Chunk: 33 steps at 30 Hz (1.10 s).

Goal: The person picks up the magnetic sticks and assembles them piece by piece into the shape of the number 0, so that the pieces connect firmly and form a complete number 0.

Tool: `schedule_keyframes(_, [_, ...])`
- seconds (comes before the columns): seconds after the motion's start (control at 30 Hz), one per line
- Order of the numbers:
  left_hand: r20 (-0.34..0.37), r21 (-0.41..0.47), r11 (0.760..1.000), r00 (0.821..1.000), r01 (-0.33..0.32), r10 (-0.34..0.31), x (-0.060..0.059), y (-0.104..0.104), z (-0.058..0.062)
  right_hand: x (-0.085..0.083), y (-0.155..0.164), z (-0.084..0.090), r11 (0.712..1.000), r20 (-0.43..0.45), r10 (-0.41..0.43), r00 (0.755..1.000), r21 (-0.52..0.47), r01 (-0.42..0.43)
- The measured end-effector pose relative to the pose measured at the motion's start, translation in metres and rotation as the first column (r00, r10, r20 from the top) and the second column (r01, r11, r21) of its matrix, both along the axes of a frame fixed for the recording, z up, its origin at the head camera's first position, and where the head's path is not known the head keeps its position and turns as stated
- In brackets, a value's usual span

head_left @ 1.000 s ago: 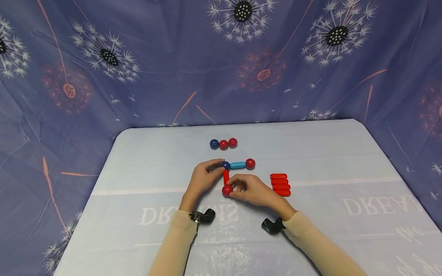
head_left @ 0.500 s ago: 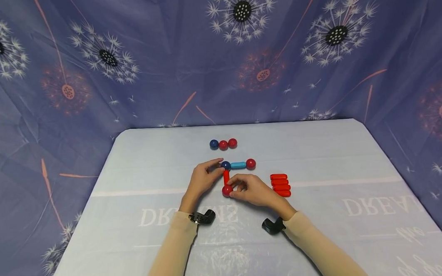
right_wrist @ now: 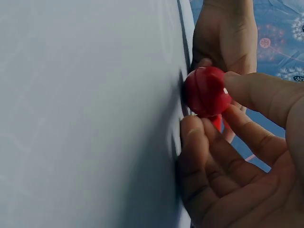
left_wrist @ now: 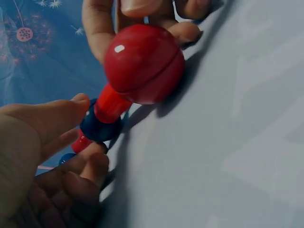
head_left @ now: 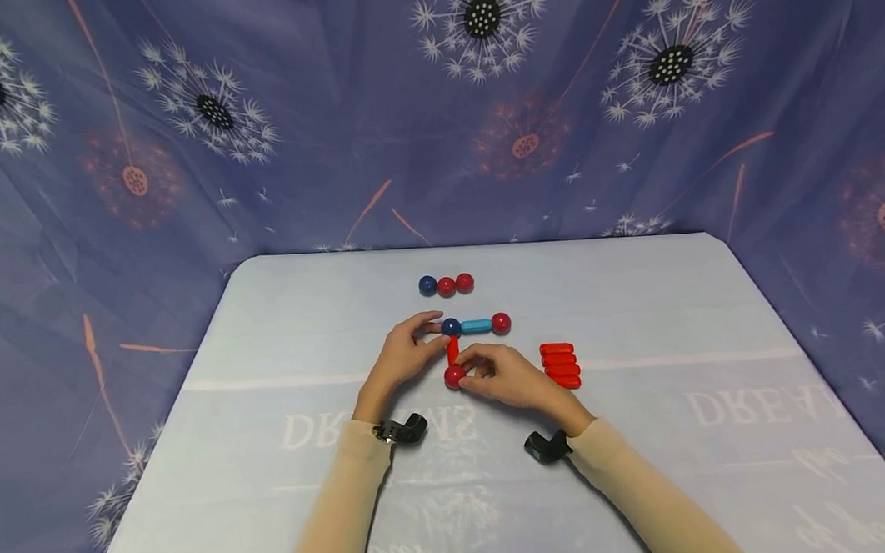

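An L-shaped piece lies on the table: a blue ball [head_left: 451, 327] at the corner, a light blue rod [head_left: 477, 326] leading right to a red ball [head_left: 501, 323], and a red rod [head_left: 453, 351] leading toward the person to a nearer red ball [head_left: 454, 377]. My left hand [head_left: 405, 351] holds the blue ball between thumb and fingers. With thumb and fingertips my right hand [head_left: 509, 376] pinches the nearer red ball, seen large in the left wrist view as a glossy red ball [left_wrist: 145, 64] with a seam. Right-hand fingers cover part of the red rod.
Behind the piece sit a loose blue ball [head_left: 428, 286] and two red balls [head_left: 455, 285] in a row. Several red rods [head_left: 561, 365] lie stacked side by side to the right of my right hand. A patterned cloth [head_left: 331, 149] hangs behind the white table [head_left: 302, 317].
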<state>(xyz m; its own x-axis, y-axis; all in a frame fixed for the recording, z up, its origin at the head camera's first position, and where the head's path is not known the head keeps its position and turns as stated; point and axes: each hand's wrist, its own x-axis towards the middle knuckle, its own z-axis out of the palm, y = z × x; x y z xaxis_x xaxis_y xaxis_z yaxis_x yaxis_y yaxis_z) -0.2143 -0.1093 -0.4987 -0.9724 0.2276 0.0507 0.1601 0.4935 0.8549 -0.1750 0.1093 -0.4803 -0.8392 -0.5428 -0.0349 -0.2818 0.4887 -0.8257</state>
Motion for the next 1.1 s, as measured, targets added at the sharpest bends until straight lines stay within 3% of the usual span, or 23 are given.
schedule_keyframes(0.1, [0.033, -0.017, 1.000, 0.999, 0.015, -0.014, 0.004, -0.001, 0.007, 0.002, 0.002, 0.005, 1.000, 0.023, 0.021, 1.000, -0.008, -0.021])
schedule_keyframes(0.27, [0.083, -0.080, 0.992, 0.993, 0.095, -0.089, 0.012, -0.009, 0.011, 0.003, 0.009, 0.007, 0.999, 0.056, 0.044, 0.997, -0.024, -0.043])
schedule_keyframes(0.6, [0.106, -0.104, 0.978, 0.980, 0.179, -0.168, 0.034, -0.012, 0.023, -0.004, 0.051, 0.031, 0.999, 0.039, -0.037, 0.999, 0.030, 0.036])
schedule_keyframes(0.9, [0.050, -0.117, 0.957, 0.964, 0.265, -0.261, 0.047, -0.005, 0.022, -0.003, 0.101, 0.040, 0.981, -0.076, -0.167, 0.983, 0.082, 0.174])
schedule_keyframes(1.1, [0.023, -0.170, 0.951, 0.966, 0.257, -0.257, 0.049, -0.004, 0.020, -0.003, 0.121, 0.035, 0.968, -0.086, -0.214, 0.973, 0.118, 0.223])
